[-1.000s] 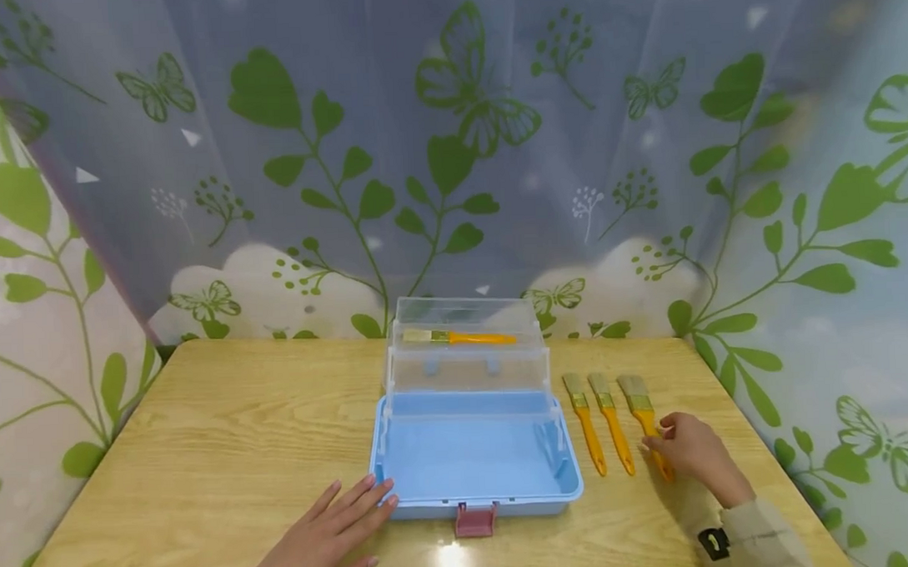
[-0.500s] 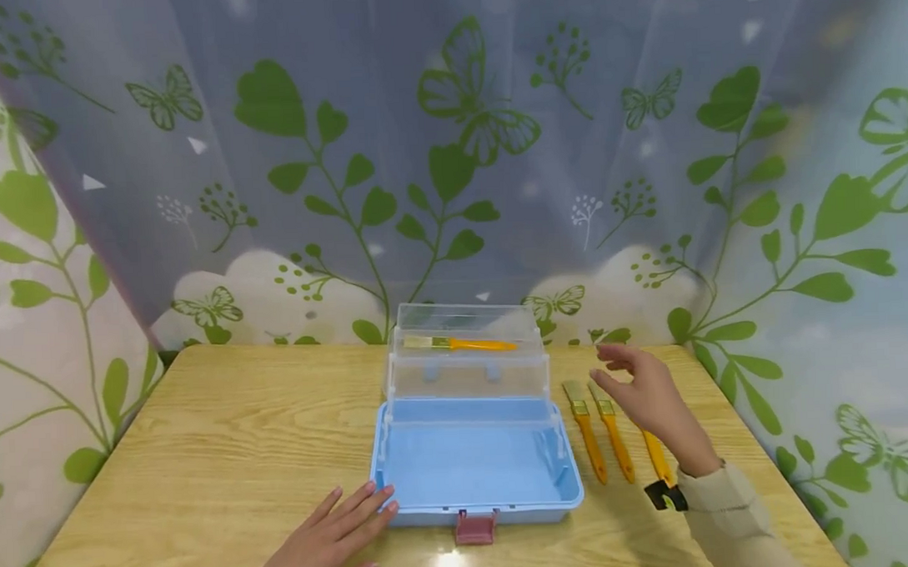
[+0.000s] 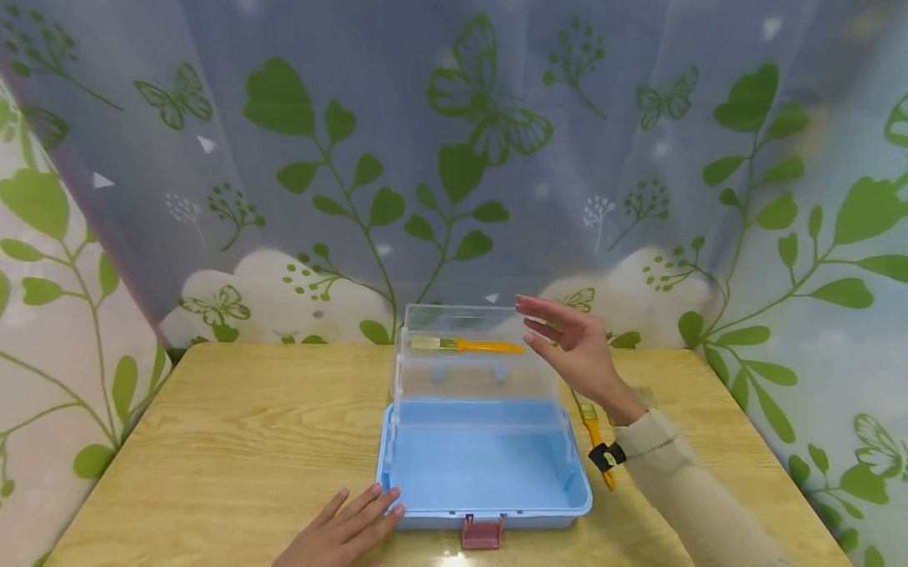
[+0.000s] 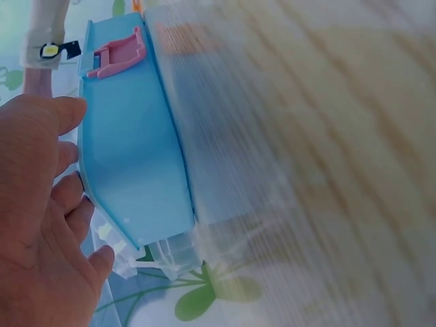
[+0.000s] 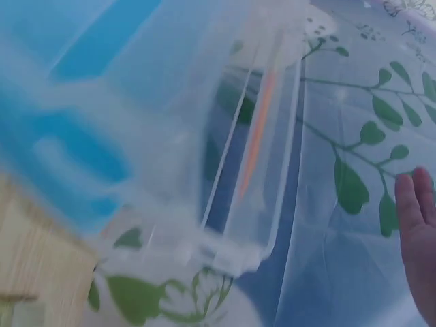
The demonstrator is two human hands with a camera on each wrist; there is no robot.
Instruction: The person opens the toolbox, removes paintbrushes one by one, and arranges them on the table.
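Observation:
A light blue case (image 3: 475,462) stands with its clear lid and tray section (image 3: 476,379) raised at the back. One paintbrush (image 3: 490,346) with a yellow-orange handle lies sideways in that clear section; in the right wrist view the brush (image 5: 257,143) is a blurred orange streak. My left hand (image 3: 335,538) reaches the case's front left corner, its fingers extended onto the rim. My right hand (image 3: 580,350) is raised by the lid's right edge with its fingers extended, holding nothing. Behind its wrist, a paintbrush (image 3: 594,429) lies on the table, others mostly hidden by the arm.
A pinkish latch (image 3: 483,533) hangs from the case's front. The wooden table (image 3: 271,415) extends to the left of the case. A patterned curtain (image 3: 389,152) rises behind the table and along both sides.
My right hand has left the rightmost paintbrush on the table, risen, and moved left over the other brushes to the raised lid. My left hand stays at the case's corner.

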